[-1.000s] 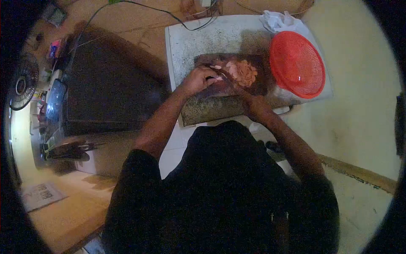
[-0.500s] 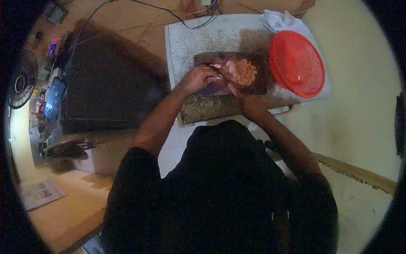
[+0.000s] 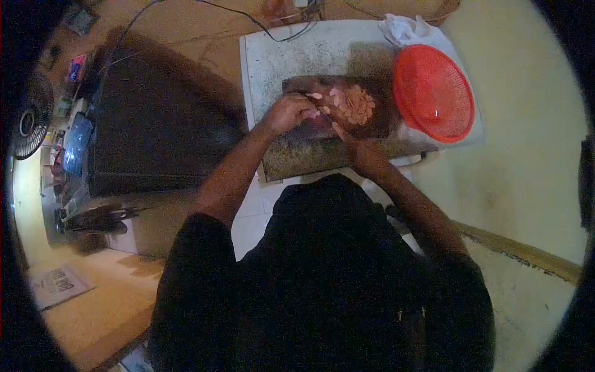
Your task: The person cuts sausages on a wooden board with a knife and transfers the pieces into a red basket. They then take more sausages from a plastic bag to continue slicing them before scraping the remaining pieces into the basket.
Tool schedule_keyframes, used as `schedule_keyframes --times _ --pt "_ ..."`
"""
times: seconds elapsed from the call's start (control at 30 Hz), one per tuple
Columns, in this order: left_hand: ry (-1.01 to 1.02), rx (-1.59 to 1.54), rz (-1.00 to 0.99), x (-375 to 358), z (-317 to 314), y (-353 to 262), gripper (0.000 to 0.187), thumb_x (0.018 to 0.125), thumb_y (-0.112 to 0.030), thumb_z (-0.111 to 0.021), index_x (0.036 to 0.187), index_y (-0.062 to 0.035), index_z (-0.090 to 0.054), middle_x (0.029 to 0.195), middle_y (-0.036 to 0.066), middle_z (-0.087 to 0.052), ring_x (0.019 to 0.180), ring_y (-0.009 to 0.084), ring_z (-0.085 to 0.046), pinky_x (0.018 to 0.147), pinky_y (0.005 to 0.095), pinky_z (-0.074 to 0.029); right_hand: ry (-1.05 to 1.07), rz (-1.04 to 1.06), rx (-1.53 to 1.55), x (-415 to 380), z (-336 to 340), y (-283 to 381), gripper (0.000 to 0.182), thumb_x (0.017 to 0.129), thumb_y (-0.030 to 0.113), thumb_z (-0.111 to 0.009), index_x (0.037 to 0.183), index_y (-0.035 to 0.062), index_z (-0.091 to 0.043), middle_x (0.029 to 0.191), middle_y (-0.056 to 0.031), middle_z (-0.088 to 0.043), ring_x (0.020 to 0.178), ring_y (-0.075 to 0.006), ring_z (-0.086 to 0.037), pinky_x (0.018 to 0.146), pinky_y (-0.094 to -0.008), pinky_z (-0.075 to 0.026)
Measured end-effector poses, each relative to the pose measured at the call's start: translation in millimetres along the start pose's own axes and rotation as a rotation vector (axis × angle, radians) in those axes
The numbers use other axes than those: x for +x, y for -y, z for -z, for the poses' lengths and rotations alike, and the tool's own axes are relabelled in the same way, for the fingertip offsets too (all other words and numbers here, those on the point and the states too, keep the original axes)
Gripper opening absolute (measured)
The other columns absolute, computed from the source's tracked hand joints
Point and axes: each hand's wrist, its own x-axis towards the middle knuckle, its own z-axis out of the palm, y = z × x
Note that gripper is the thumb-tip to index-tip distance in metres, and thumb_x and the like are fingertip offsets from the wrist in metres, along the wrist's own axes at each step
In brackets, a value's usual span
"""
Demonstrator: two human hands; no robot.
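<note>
We make out dark lettering on pale sheet (image 3: pixel 57 285) lying on floor at 8 o'clock; letters too blurred to read. Small packets (image 3: pixel 77 67) at 10 o'clock show colour only, no legible print.

Dim room, pale cream floor (image 3: pixel 527 180); large dark rectangular cabinet (image 3: pixel 155 130) at left; round grey electric fan (image 3: pixel 28 124) beside it; black cables (image 3: pixel 248 18) trailing across brown flooring

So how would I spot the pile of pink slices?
Find the pale speckled slab by the dark cabinet. A dark cutting board lies on it, left of the red basket. The pink slices are heaped on the board, the only pale pink thing there.
</note>
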Motion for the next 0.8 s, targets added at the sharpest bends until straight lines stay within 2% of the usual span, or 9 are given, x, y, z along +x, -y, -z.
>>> schedule_keyframes --times 0.17,0.23,0.3,0.37,0.47,0.6,0.67,0.73,0.8 --pt "0.008 -0.001 -0.031 2.8 1.2 0.8 0.011 0.082 -0.014 -0.072 0.091 -0.0063 -0.070 0.093 0.009 -0.071 0.093 0.0296 -0.067 0.084 0.0412 -0.053 0.019 -0.012 -0.035 10.9 11.8 -9.4 0.069 0.091 0.011 -0.049 0.153 0.0308 -0.025 0.089 -0.0261 -0.067 0.075 -0.0436 -0.067 0.070 -0.0562 -0.052" --pt "0.002 -0.008 -0.030 5.3 2.9 2.2 0.012 0.083 -0.015 -0.072 0.091 -0.0066 -0.070 0.093 0.010 -0.071 0.093 0.0299 -0.067 0.084 0.0417 -0.053 -0.266 0.172 -0.100 10.0 0.2 -10.9 0.068 0.091 0.010 -0.049 0.152 0.0307 -0.027 0.088 -0.0260 -0.067 0.075 -0.0429 -0.067 0.070 -0.0562 -0.052" --pt "0.000 0.000 -0.009 -0.1 0.5 1.3 0.012 0.082 -0.017 -0.073 0.089 -0.0068 -0.071 0.093 0.010 -0.071 0.092 0.0302 -0.067 0.084 0.0420 -0.052 -0.281 0.198 -0.061 5.8 -7.6 -8.8 0.069 0.091 0.009 -0.048 0.152 0.0308 -0.028 0.089 -0.0260 -0.067 0.075 -0.0425 -0.068 0.070 -0.0564 -0.052" --pt "-0.006 -0.008 -0.054 3.8 3.3 1.1 0.014 0.082 -0.019 -0.073 0.089 -0.0066 -0.071 0.093 0.011 -0.070 0.091 0.0306 -0.067 0.084 0.0419 -0.053 -0.068 0.071 0.055 12.9 5.6 -9.2 0.069 0.091 0.008 -0.047 0.153 0.0311 -0.026 0.089 -0.0260 -0.067 0.075 -0.0425 -0.068 0.070 -0.0568 -0.052" --pt "-0.024 -0.003 -0.062 4.3 8.3 -7.2 0.015 0.083 -0.020 -0.072 0.088 -0.0066 -0.071 0.092 0.011 -0.070 0.090 0.0308 -0.067 0.083 0.0415 -0.053 -0.047 0.034 0.036 5.9 23.2 -2.5 0.072 0.090 0.006 -0.047 0.153 0.0314 -0.024 0.089 -0.0261 -0.068 0.074 -0.0424 -0.068 0.070 -0.0554 -0.052" --pt "-0.003 -0.007 -0.013 2.8 8.1 -5.7 0.014 0.083 -0.020 -0.072 0.087 -0.0067 -0.071 0.088 0.011 -0.069 0.088 0.0307 -0.067 0.081 0.0415 -0.052 0.019 0.047 0.005 19.2 13.3 -3.8 0.072 0.090 0.004 -0.047 0.153 0.0305 -0.025 0.091 -0.0267 -0.068 0.076 -0.0436 -0.068 0.072 -0.0543 -0.053" --pt "-0.034 -0.037 -0.077 4.2 8.4 -4.7 0.015 0.083 -0.021 -0.072 0.087 -0.0065 -0.071 0.087 0.010 -0.068 0.086 0.0303 -0.066 0.080 0.0414 -0.052 0.006 0.040 -0.016 15.7 21.2 -6.4 0.073 0.089 0.003 -0.048 0.153 0.0300 -0.026 0.093 -0.0272 -0.067 0.077 -0.0438 -0.068 0.072 -0.0531 -0.053" --pt "-0.049 -0.029 -0.075 6.0 9.3 -5.9 0.015 0.083 -0.021 -0.072 0.087 -0.0062 -0.071 0.086 0.010 -0.068 0.084 0.0303 -0.066 0.079 0.0414 -0.052 -0.163 0.225 0.046 11.6 10.9 -16.9 0.075 0.088 0.002 -0.049 0.153 0.0292 -0.026 0.097 -0.0269 -0.067 0.080 -0.0425 -0.068 0.073 -0.0505 -0.054" --pt "-0.042 0.018 -0.001 0.6 8.1 -9.7 0.015 0.083 -0.021 -0.072 0.087 -0.0060 -0.071 0.086 0.010 -0.068 0.084 0.0305 -0.066 0.078 0.0413 -0.052 -0.207 0.294 0.070 14.9 -3.7 -22.5 0.076 0.087 0.000 -0.050 0.153 0.0282 -0.026 0.105 -0.0261 -0.066 0.084 -0.0412 -0.068 0.076 -0.0480 -0.054"
